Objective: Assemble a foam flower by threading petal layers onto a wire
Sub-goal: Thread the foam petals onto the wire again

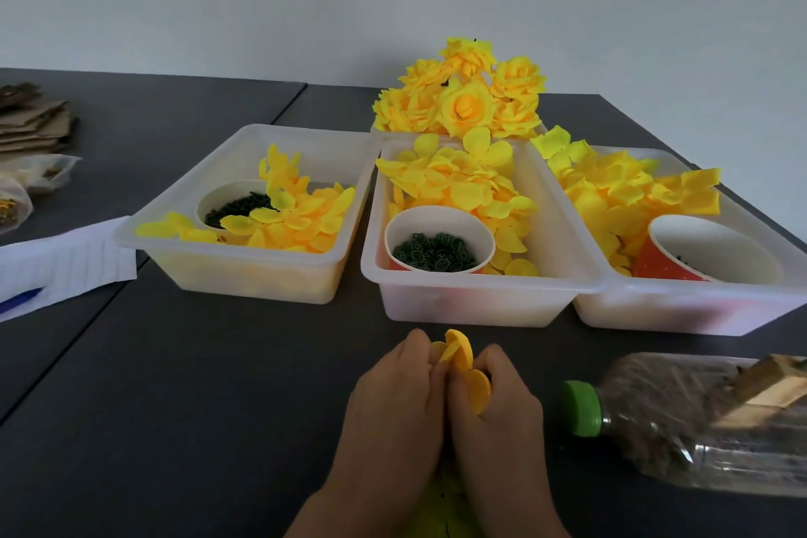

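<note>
My left hand and right hand press together, fingers curled, pinching one soft yellow foam petal layer between them just above the dark matte table. Beyond stand three translucent plastic rectangular tubs of rounded petals, each with one paper cup. One clear green-capped bottle lies beside my right hand.

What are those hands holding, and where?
Both the left hand and right hand pinch a yellow petal layer near its lower middle; the wire isn't visible.
</note>
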